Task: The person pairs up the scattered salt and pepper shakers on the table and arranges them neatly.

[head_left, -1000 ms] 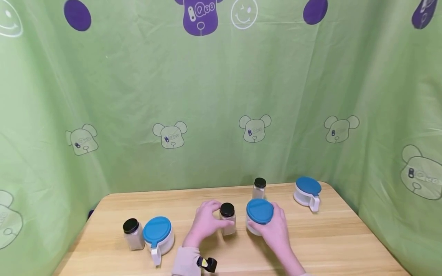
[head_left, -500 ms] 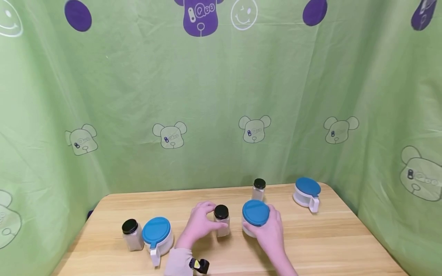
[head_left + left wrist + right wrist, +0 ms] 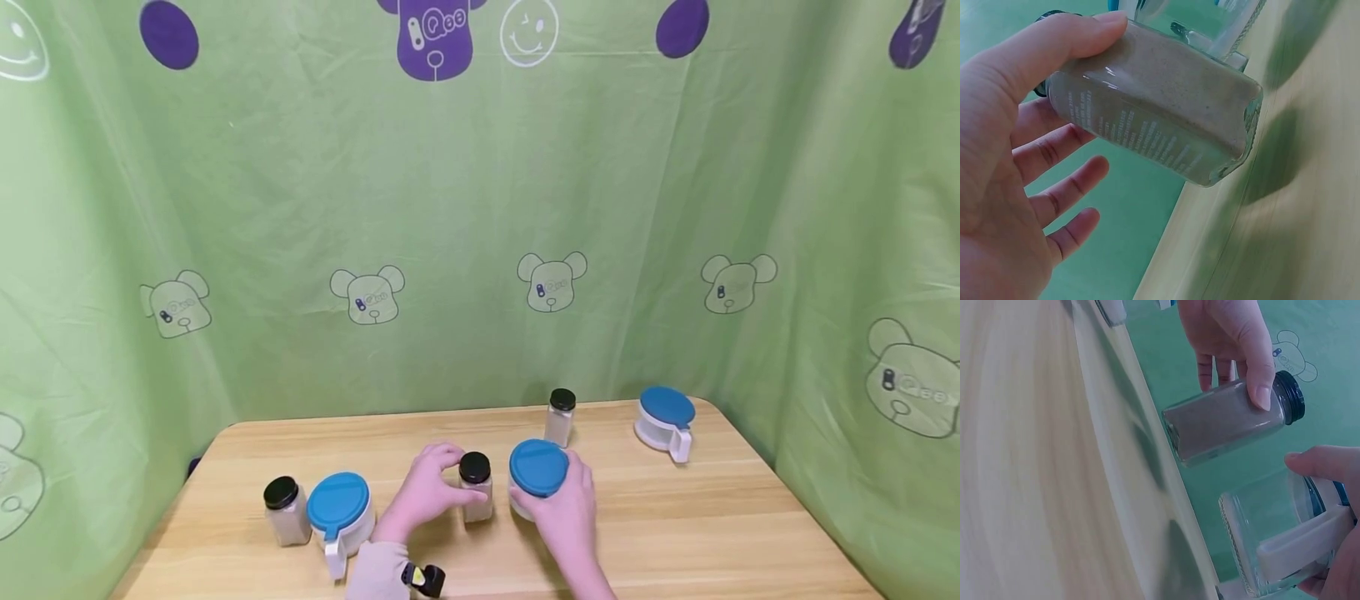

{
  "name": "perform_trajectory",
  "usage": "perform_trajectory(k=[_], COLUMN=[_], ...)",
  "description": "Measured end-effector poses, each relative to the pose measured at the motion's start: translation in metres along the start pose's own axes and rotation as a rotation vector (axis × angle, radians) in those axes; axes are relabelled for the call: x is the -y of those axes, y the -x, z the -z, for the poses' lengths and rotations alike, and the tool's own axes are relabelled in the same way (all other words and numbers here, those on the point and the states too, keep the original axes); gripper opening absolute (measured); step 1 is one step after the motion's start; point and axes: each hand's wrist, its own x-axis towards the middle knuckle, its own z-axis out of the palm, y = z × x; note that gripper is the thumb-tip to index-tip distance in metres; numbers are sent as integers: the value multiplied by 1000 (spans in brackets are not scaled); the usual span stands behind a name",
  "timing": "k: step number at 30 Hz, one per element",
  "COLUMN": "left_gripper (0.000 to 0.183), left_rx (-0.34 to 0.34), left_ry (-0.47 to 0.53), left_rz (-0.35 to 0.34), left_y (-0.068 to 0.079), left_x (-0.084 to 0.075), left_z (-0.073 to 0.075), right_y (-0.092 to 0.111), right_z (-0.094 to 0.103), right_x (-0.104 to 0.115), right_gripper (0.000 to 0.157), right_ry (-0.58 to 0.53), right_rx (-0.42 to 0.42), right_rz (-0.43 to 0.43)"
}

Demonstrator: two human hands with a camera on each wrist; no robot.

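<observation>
My left hand (image 3: 427,487) pinches a square glass spice jar (image 3: 476,502) with a black screw lid, thumb on one side and index finger on the other. Grey-brown powder fills this jar (image 3: 1160,100), and small white print marks one face. Its other fingers stay spread off the glass in the left wrist view. To the right, my right hand (image 3: 566,510) grips a round clear seasoning jar (image 3: 1266,519) with a blue lid (image 3: 538,468) and a white handle. Both jars hang over the table, their shadows apart from them, with a narrow gap between the two.
On the wooden table (image 3: 712,517), another black-lidded jar (image 3: 291,521) and a blue-lidded jar with a handle (image 3: 339,504) stand close together at left. A black-lidded jar (image 3: 559,421) stands behind my right hand, a blue-lidded one (image 3: 666,417) at back right. A green curtain (image 3: 450,183) surrounds the table.
Both hands have moved left and slightly toward me, each carrying its jar. The right hand's jar has drawn closer to the left hand's. The other jars stay where they were.
</observation>
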Motion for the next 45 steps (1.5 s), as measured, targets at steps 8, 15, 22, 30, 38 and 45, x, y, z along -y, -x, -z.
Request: perform_trajectory(k=[8,15,22,30,38,45], left_gripper=[55,58,59,50,50,49], left_rx=[29,42,36,34,37,37], left_ry=[24,37,70,50,44,62], left_rz=[-6,-3,30,14,12,13], left_y=[3,8,13,17,19,19], left_x=[3,3,7,11,11,13], left_z=[3,7,9,10,11,12], right_y=[7,12,15,21,25,28], right_z=[-5,-9,-14,-20,-24,-29], right_x=[5,7,5,6,9,8], right_gripper=[98,102,102,103,100,99], right_ry=[-1,15,25,22,27,36], right_rx=[-5,-19,-26,-31,-41,-68], right_rz=[-40,-37,-43,-44,-46,-45])
